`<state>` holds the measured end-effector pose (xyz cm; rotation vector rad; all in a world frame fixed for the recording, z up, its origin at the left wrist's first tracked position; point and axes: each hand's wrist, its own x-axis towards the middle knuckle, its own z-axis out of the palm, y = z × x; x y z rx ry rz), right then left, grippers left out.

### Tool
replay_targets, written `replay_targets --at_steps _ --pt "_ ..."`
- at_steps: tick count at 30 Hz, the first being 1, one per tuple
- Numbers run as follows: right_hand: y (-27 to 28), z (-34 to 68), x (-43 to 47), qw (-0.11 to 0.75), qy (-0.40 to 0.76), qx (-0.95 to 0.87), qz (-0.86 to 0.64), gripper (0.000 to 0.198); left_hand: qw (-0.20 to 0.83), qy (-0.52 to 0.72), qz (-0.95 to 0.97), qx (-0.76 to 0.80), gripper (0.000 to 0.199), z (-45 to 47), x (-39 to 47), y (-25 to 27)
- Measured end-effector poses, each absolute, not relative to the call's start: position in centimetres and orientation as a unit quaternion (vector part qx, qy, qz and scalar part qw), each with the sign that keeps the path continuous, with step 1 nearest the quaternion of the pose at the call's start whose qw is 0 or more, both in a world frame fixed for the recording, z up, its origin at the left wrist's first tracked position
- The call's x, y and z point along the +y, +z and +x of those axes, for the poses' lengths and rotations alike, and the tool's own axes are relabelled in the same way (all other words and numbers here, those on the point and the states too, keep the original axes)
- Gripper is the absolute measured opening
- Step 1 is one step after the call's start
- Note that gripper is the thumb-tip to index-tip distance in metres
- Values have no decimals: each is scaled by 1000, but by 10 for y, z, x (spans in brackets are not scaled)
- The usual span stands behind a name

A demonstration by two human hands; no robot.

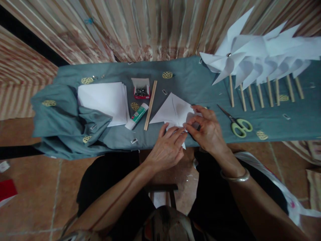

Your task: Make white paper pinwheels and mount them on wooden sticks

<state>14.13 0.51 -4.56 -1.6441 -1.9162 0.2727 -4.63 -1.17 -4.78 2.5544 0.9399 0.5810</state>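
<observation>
Though rumpled, cloth (190, 83) beside curtains (163, 30)

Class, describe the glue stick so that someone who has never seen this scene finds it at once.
Start with the long blue-green cloth and find the stack of white paper towards its left end. Just right of that stack, below the open red box and left of the wooden sticks, lies the glue stick. Its green-and-white tube sets it apart from those neighbours.
</observation>
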Motion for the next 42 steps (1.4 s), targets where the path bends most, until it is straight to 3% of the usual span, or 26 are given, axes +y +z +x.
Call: replay_targets --at_steps 4,9,22,29,36,42 --pt "-41 139 2 298 114 -727 -608 16 175 205 903 334 43 -46 -11 -47" --pt "-39 137 0 277 138 -755 -578 28 172 208 903 334 42 -45 -11 -47" --pt "-47 128 -5 213 95 -795 -560 34 177 211 900 338 41 -44 -12 -46" --pt "-54 123 -10 224 101 -797 -553 37 166 220 900 338 33 -44 -12 -48" --pt "-48 140 2 300 136 -746 -578 44 159 218 903 334 35 -46 -10 -50" --pt "-45 153 11 249 79 -731 -630 44 173 231 898 332 37 -46 -8 -50"
